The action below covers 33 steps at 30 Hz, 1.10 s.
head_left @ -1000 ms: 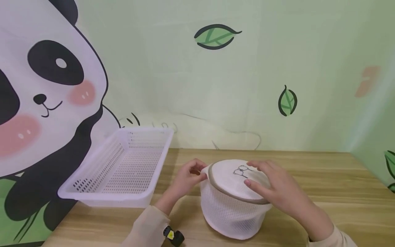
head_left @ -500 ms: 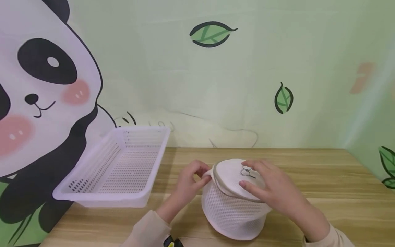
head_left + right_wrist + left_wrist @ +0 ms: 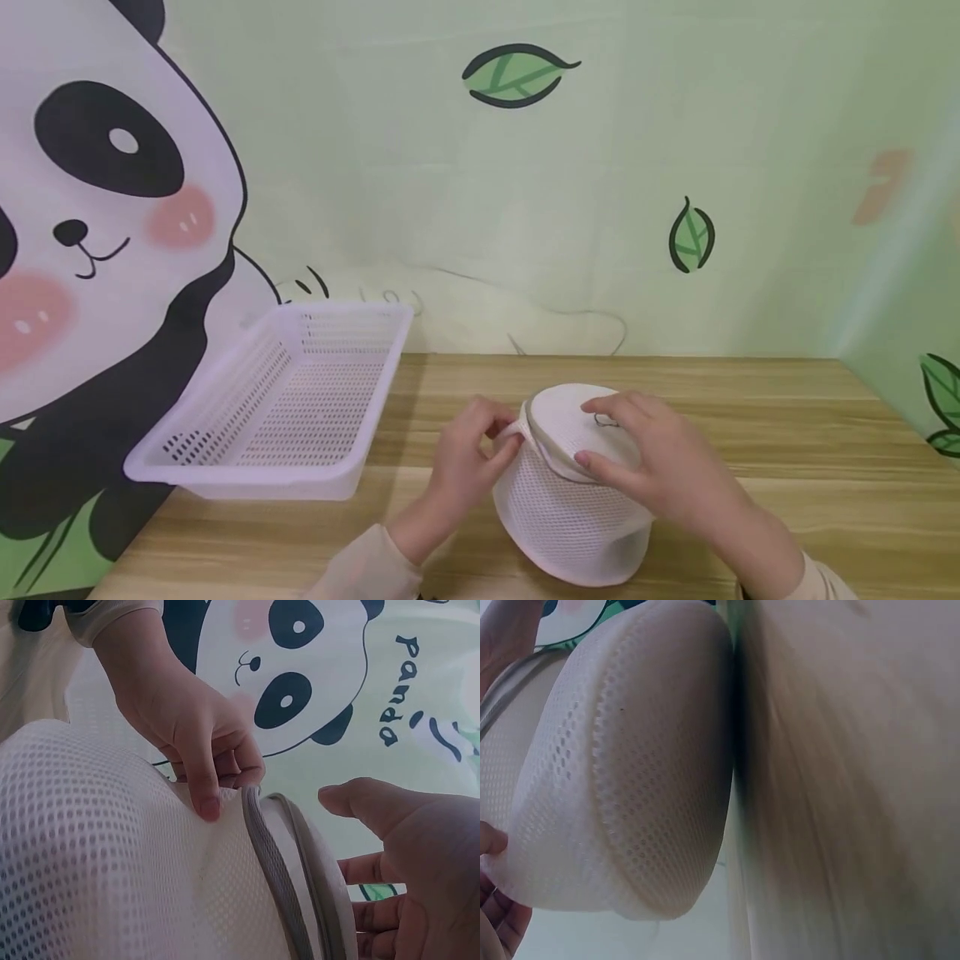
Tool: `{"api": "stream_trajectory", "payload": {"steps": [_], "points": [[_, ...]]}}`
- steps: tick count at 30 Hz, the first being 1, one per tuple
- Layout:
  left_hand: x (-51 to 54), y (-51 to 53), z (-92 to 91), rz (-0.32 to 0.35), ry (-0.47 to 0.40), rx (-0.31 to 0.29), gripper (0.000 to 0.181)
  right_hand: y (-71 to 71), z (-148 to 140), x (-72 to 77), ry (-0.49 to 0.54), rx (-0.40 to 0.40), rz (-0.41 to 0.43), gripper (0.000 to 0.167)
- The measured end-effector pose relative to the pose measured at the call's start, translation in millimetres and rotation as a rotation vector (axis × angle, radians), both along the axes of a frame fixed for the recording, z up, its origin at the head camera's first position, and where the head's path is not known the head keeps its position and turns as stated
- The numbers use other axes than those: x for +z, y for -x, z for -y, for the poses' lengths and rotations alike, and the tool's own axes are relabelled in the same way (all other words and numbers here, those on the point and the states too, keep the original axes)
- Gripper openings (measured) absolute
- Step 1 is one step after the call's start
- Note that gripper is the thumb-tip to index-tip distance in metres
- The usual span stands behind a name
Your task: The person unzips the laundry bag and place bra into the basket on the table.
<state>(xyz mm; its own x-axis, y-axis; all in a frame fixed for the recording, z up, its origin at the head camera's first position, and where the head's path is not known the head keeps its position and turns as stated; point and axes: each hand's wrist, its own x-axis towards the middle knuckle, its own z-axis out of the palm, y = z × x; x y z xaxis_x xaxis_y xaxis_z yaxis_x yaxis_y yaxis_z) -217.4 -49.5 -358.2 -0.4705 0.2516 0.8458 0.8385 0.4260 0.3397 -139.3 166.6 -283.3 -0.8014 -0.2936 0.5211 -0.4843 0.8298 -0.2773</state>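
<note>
A white mesh laundry bag [image 3: 570, 529] with a round, grey-trimmed lid [image 3: 558, 421] stands on the wooden table, its upper part pulled out of shape towards the left. My left hand [image 3: 471, 454] pinches the fabric at the bag's upper left, just below the trim. Over the lid's right side lies my right hand [image 3: 671, 462], thumb and forefinger spread apart, covering part of a small line drawing. In the right wrist view, the left thumb presses the mesh near two grey bands [image 3: 274, 862], which are slightly apart. The bag's inside is hidden.
A white plastic basket [image 3: 243, 477] with slotted walls stands to the left of the bag. Behind the table [image 3: 787, 433] hangs a green backdrop [image 3: 360, 167] printed with a panda and leaves.
My left hand has drawn the bag's rim fabric a little outward and up. The lid has tilted and shifted slightly right under my right hand, which covers more of the drawing.
</note>
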Motion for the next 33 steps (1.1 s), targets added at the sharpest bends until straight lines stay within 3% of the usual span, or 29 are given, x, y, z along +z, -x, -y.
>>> {"api": "stream_trajectory", "payload": {"steps": [10,19,33], "points": [[-3.6,-9.6,-8.4,-0.13,-0.018,0.037,0.023,-2.6,5.4,-2.4,-0.079,-0.002,-0.133,0.035],[-11.9,-13.6,-11.7,-0.115,-0.015,0.019,0.026,-3.7,8.3,-8.8,-0.154,-0.006,-0.22,0.036],[-20.6,-12.2,-14.4,-0.116,-0.013,-0.002,0.027,-5.1,9.5,-10.7,-0.269,-0.001,-0.199,0.035]]}}
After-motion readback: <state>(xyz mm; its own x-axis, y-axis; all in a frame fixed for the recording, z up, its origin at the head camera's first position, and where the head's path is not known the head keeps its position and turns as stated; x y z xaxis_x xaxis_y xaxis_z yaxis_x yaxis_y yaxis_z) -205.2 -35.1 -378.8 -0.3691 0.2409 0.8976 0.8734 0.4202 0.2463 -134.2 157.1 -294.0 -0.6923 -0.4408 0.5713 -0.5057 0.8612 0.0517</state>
